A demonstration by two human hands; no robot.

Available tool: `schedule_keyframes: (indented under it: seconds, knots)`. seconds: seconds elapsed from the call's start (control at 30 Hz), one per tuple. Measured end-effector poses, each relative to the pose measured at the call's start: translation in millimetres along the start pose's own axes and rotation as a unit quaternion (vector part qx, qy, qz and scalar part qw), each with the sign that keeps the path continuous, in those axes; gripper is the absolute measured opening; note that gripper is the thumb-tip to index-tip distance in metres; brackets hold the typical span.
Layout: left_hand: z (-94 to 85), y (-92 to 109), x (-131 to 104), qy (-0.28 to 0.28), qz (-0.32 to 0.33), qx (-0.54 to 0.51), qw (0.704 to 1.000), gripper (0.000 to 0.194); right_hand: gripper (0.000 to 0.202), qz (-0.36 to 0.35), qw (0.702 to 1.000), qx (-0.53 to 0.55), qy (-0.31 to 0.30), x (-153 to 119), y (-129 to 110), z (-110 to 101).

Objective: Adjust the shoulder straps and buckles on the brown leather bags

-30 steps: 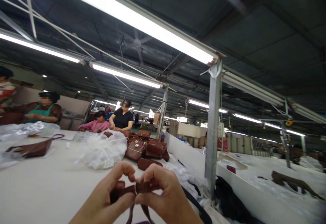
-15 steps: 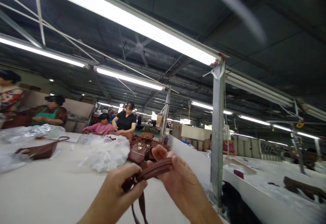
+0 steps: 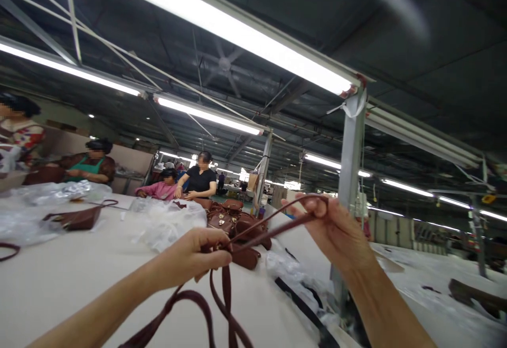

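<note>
While the brown strap (image 3: 274,232) ran as a narrow loop between your hands, above the white table (image 3: 99,276), its loose lengths hung below your left grip. Your left hand (image 3: 200,255) came in low from the left, forearm slanting upward, thumb and fingers pinching the loop's near end. Your right hand (image 3: 336,229) was higher, its forearm rising steeply from the lower right and its fingers curled around the far end; you could not tell exactly how those fingertips pressed. Beyond your left hand lay a heap of brown bags (image 3: 224,222), with crumpled plastic (image 3: 170,226) just beside it and another bag (image 3: 83,218) farther left. A metal post (image 3: 350,147) stood behind your right hand, and a person in a black top (image 3: 203,180) worked past the heap.
</note>
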State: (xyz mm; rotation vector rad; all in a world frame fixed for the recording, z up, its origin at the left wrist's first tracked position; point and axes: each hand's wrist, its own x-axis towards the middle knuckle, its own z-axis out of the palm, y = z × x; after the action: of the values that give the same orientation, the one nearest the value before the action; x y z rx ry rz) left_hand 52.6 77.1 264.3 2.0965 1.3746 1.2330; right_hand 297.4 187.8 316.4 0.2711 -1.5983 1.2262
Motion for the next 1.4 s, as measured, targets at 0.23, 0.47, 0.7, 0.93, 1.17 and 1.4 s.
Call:
schedule_keyframes:
  seconds: [0.23, 0.47, 0.7, 0.93, 1.17, 1.4]
  knots:
    - [-5.6, 7.7, 6.1, 0.032, 0.076, 0.208, 0.975, 0.012, 0.074, 0.457, 0.830, -0.105, -0.300, -22.9, 9.4, -13.8]
    - [-0.9, -13.8, -10.9, -0.004, 0.005, 0.067, 0.998, 0.010, 0.046, 0.183, 0.980, -0.052, -0.055, -13.0, 12.5, -1.4]
    - [-0.5, -60.5, -26.6, -0.035, -0.084, -0.098, 0.991, 0.017, 0.041, 0.223, 0.970, -0.091, -0.019, -2.0, 19.5, 2.3]
    - [12.7, -74.8, -40.2, -0.041, -0.095, -0.244, 0.964, 0.023, 0.042, 0.172, 0.982, -0.038, 0.067, 28.8, 29.6, 3.6]
    - [38.1, -97.4, -48.5, 0.062, -0.099, -0.344, 0.932, 0.041, 0.014, 0.081, 0.812, -0.572, 0.078, 47.5, 64.7, 9.7]
    - [51.7, -131.7, -56.8, 0.088, -0.108, -0.392, 0.909, 0.052, 0.037, 0.298, 0.725, -0.602, -0.152, -39.3, 90.7, 37.5]
